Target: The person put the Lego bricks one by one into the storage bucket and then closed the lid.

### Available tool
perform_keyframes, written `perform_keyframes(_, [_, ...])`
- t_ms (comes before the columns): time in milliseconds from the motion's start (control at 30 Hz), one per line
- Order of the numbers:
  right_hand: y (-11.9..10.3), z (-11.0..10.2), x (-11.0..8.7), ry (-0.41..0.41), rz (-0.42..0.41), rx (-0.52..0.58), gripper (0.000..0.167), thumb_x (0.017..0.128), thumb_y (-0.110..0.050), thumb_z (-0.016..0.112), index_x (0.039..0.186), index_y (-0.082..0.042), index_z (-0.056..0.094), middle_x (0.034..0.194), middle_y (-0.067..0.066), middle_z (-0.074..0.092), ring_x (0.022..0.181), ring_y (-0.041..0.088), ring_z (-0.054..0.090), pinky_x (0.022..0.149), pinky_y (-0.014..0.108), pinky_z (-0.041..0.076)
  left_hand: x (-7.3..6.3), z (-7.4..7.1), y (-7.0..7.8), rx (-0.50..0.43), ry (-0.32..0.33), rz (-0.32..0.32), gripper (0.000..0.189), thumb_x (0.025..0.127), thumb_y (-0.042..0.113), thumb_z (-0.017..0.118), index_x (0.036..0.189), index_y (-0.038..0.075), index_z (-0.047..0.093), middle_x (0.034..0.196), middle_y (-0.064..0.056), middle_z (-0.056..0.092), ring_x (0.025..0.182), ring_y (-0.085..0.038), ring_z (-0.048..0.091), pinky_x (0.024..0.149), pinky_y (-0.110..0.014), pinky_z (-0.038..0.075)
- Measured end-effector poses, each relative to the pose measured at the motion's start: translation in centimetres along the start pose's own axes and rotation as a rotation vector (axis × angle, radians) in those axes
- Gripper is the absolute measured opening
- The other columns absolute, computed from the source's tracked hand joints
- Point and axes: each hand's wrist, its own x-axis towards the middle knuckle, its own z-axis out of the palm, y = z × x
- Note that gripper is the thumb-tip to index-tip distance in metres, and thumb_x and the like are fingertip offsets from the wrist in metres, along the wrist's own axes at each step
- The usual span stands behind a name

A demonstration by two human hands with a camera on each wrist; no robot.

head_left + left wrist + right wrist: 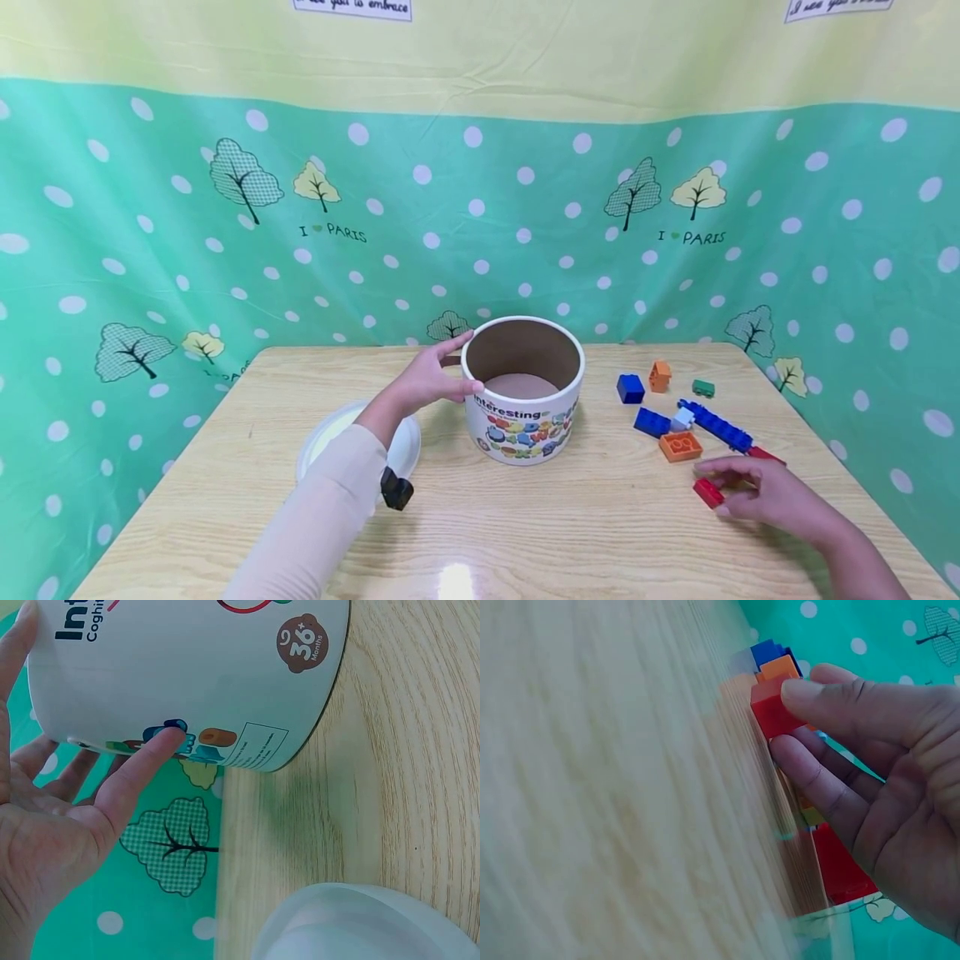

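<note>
Your right hand point(772, 492) pinches a small red block point(708, 493) between thumb and fingers, at the near side of the scattered pieces; you cannot tell whether it touches the tabletop point(570, 542). A second red piece point(767, 456) is partly covered by that hand, and what lies in the shadow beneath your palm is too dim to make out. Your left hand point(426, 381) is spread against the left side of the white bucket point(522, 429), thumb on the wall, index finger at the rim; in the head view the other fingers are hidden. The bucket's front wall hides part of its floor, and the left wrist view cuts its lettering to "Int". Your left forearm point(326, 517) covers the middle of a white round lid point(405, 447).

You can count nine pieces: two red, three blue point(716, 427), two orange point(681, 447), one green point(703, 388), one light blue point(682, 419). Two signs point(352, 7) on the backdrop point(480, 158) are cut off at the top.
</note>
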Motion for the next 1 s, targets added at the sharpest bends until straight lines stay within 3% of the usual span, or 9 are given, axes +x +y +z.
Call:
perform_keyframes(233, [-1.0, 0.3, 0.3, 0.043, 0.107, -0.056, 0.046, 0.077, -0.015, 0.081, 0.120, -0.007, 0.067, 0.111, 0.011, 0.063, 0.091, 0.019, 0.058, 0.070, 0.025, 0.053, 0.0, -0.1, 0.0, 0.005, -0.002, 0.014, 0.097, 0.075, 0.020, 0.087, 0.154, 0.020, 0.030, 0.152, -0.020, 0.032, 0.135, -0.046, 0.035, 0.082, -0.052, 0.056])
perform_keyframes(500, [-2.1, 0.6, 0.7, 0.110, 0.169, -0.051, 0.045, 0.077, -0.021, 0.083, 0.119, -0.008, 0.069, 0.113, 0.011, 0.064, 0.097, 0.025, 0.059, 0.071, 0.026, 0.055, -0.1, 0.0, 0.1, 0.004, 0.010, 0.008, 0.098, 0.073, 0.020, 0.088, 0.154, 0.021, 0.032, 0.151, -0.021, 0.034, 0.133, -0.045, 0.038, 0.083, -0.054, 0.055])
perform_keyframes(867, [-5.0, 0.2, 2.1, 0.069, 0.023, 0.060, 0.047, 0.080, -0.012, 0.080, 0.122, 0.004, 0.065, 0.120, 0.026, 0.060, 0.094, 0.022, 0.067, 0.072, 0.029, 0.059, -0.3, 0.0, 0.7, 0.022, -0.026, 0.007, 0.098, 0.076, 0.020, 0.086, 0.155, 0.016, 0.028, 0.152, -0.020, 0.032, 0.135, -0.044, 0.036, 0.085, -0.052, 0.055])
perform_keyframes(1000, [-6.5, -0.2, 3.1, 0.055, 0.005, 0.060, 0.046, 0.080, -0.009, 0.080, 0.122, 0.004, 0.064, 0.119, 0.025, 0.059, 0.095, 0.024, 0.066, 0.074, 0.029, 0.059, -0.1, -0.1, 0.8, 0.043, -0.034, 0.017, 0.098, 0.076, 0.020, 0.085, 0.155, 0.019, 0.026, 0.153, -0.017, 0.031, 0.136, -0.042, 0.034, 0.083, -0.051, 0.056])
